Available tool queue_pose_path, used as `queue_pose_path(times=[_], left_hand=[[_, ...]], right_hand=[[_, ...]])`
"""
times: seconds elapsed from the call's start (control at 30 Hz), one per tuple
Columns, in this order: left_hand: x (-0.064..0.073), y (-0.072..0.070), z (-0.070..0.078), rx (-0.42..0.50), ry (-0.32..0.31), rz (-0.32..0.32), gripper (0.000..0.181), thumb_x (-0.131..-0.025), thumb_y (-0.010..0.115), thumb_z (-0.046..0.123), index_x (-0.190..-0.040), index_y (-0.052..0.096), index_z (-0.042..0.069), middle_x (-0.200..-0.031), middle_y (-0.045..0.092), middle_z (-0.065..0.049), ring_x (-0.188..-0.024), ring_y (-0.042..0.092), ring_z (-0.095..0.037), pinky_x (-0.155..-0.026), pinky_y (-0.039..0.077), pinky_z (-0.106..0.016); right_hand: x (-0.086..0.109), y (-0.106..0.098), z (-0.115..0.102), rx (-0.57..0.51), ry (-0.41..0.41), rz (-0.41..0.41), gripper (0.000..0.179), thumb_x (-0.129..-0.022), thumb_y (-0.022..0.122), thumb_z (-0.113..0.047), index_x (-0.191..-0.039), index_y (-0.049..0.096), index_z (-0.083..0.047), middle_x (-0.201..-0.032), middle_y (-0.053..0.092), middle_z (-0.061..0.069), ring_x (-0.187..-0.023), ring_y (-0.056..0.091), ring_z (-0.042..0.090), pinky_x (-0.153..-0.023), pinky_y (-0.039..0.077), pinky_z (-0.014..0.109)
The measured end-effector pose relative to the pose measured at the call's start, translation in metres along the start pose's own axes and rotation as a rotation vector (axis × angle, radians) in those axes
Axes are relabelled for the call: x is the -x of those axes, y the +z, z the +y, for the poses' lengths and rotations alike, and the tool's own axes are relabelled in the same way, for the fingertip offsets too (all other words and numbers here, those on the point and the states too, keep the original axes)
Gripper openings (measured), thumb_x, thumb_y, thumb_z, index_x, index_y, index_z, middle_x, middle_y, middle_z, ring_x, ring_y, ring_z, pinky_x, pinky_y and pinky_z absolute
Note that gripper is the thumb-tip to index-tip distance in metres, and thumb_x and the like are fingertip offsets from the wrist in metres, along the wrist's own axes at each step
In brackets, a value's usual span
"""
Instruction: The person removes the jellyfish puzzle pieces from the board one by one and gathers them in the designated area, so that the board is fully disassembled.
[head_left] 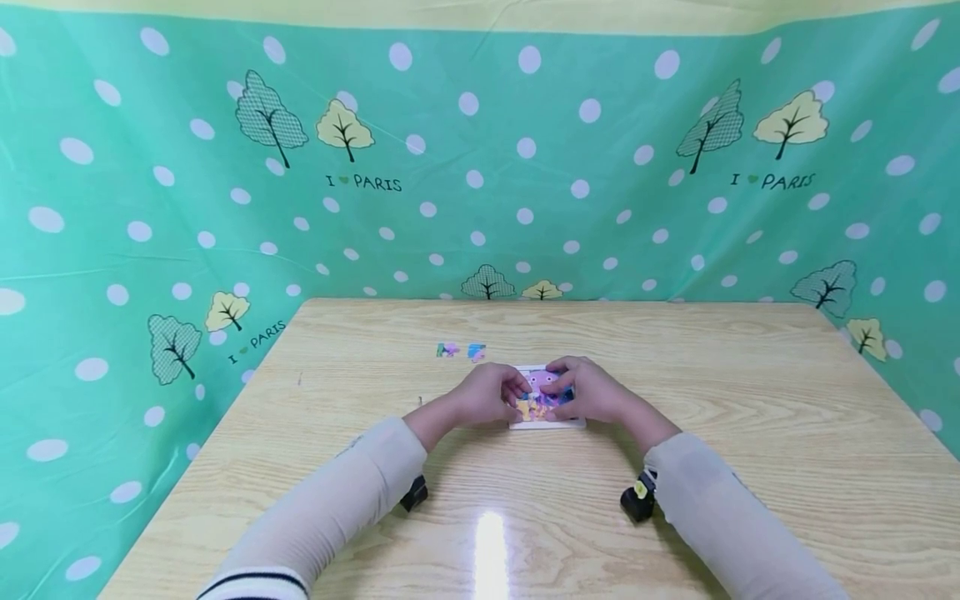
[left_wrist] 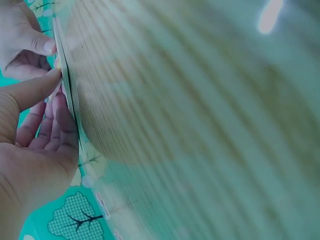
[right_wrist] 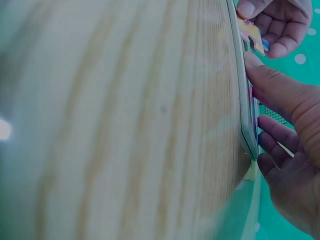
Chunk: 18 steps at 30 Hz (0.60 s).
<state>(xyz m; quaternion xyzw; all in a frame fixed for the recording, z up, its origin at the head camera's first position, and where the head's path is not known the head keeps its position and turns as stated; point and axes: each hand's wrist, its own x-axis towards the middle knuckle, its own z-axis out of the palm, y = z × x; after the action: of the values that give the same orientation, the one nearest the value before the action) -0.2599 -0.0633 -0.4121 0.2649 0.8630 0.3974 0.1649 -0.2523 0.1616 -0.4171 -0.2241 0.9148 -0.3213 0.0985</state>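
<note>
A small jigsaw puzzle with a white-edged tray (head_left: pixel 549 426) lies on the table, its picture showing a pink figure and yellow patches. At its left side my left hand (head_left: pixel 485 395) pinches a yellow-orange puzzle piece (right_wrist: pixel 252 36) between thumb and fingers, tilted up from the tray in the right wrist view. My right hand (head_left: pixel 595 393) rests on the tray's right part, thumb (right_wrist: pixel 272 82) on the near side and fingers spread towards the far side. Both hands cover much of the picture. How the piece sits against its neighbours cannot be made out.
Two loose puzzle pieces, one pink and green (head_left: pixel 447 350) and one blue (head_left: pixel 477 352), lie beyond the tray to the left. The wooden table (head_left: pixel 712 358) meets a green dotted curtain (head_left: pixel 480 167) behind. Light glares off the table's near part.
</note>
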Motion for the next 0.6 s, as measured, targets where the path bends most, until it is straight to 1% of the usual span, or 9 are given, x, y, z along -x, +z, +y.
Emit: queue_pose_path(times=[0.17,0.3,0.43,0.6], left_hand=[[0.002,-0.005,-0.005,0.142,-0.037,-0.005,0.032,-0.076,0.08,-0.003,-0.105,0.069,0.004,-0.093,0.065,-0.002,-0.084,0.062,-0.014,-0.076,0.054,-0.024],[0.007,-0.012,-0.009,0.236,-0.074,0.003,0.035,-0.076,0.08,-0.001,-0.109,0.069,0.004,-0.097,0.066,-0.003,-0.088,0.063,-0.016,-0.079,0.054,-0.026],[0.013,-0.019,-0.01,0.288,-0.088,0.021,0.038,-0.077,0.08,0.0,-0.112,0.069,0.004,-0.101,0.066,-0.005,-0.091,0.062,-0.018,-0.082,0.054,-0.028],[0.02,-0.028,-0.013,0.303,-0.092,0.056,0.038,-0.077,0.079,0.0,-0.114,0.069,0.004,-0.102,0.065,-0.006,-0.092,0.061,-0.019,-0.081,0.053,-0.028]], right_hand=[[0.0,-0.001,0.0,-0.007,0.003,-0.005,0.045,-0.076,0.085,-0.021,-0.117,0.071,-0.009,-0.142,0.047,0.015,-0.133,0.038,0.04,-0.11,0.028,0.056],[-0.001,-0.001,0.0,-0.018,0.005,-0.009,0.045,-0.076,0.085,-0.023,-0.117,0.071,-0.01,-0.142,0.048,0.015,-0.133,0.038,0.04,-0.11,0.028,0.055],[-0.001,-0.001,0.0,-0.026,0.012,-0.01,0.045,-0.075,0.086,-0.023,-0.117,0.072,-0.011,-0.142,0.048,0.015,-0.132,0.039,0.04,-0.11,0.029,0.055],[-0.002,0.0,0.0,-0.022,0.03,-0.013,0.045,-0.076,0.086,-0.024,-0.117,0.072,-0.012,-0.142,0.048,0.014,-0.133,0.039,0.039,-0.11,0.03,0.054]])
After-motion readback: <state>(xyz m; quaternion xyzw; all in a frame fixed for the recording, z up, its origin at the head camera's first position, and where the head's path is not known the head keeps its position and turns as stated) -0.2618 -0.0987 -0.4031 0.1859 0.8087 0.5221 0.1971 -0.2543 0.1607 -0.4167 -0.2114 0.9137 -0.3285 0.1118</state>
